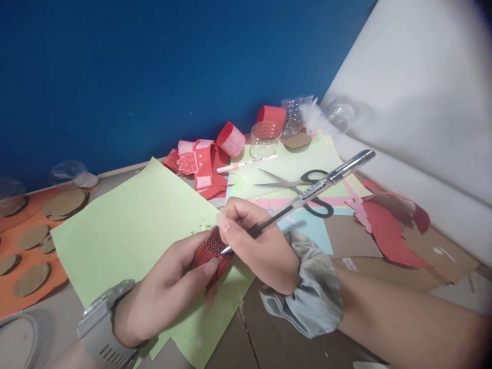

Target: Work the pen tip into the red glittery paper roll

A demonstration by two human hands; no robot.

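Observation:
A small red paper piece (209, 252) covered in a black crosshatch pattern is pinched in my left hand (169, 289), over a light green sheet (123, 225). My right hand (261, 246) is closed around a clear-barrelled black pen (307, 192), whose metal tip touches or nearly touches the red piece. The pen's cap end points up and to the right. Scissors (294, 184) with black handles lie with blades apart behind my right hand, beside a white marker (248, 164).
Red paper cutouts (202, 161), a red paper ring (231, 139) and clear plastic cups (265, 138) stand along the blue wall. Cardboard discs (65, 202) rest on orange paper (23, 236) at left. Torn red paper (392, 233) lies on cardboard at right.

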